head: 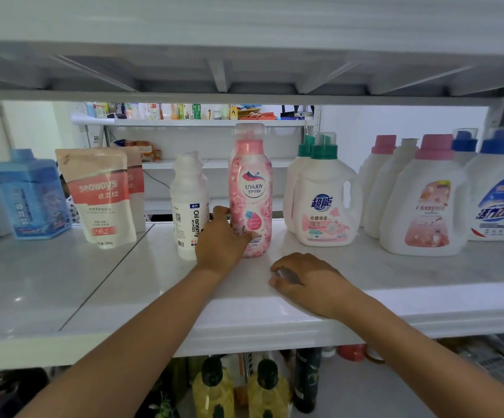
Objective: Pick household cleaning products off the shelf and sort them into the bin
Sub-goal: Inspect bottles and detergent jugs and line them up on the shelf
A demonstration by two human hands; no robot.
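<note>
Apparently left hand (222,239) grips pink bottle (250,188).

the tall pink bottle (250,191) reads "uyajoy" and, lower down, "deluxe craft". the white bottle (189,206) beside it reads "oil enemy" running vertically. the beige-and-red pouch (98,194) reads "seaways". the green-capped jug (324,203) carries blue chinese characters and the number "72".

Shelf (274,303) count: 2 pouches (101,191), 1 pink bottle (250,188), 1 white bottle (188,203), 7 handled jugs (326,203), 1 blue canister (30,194), 2 hands (220,239).
</note>
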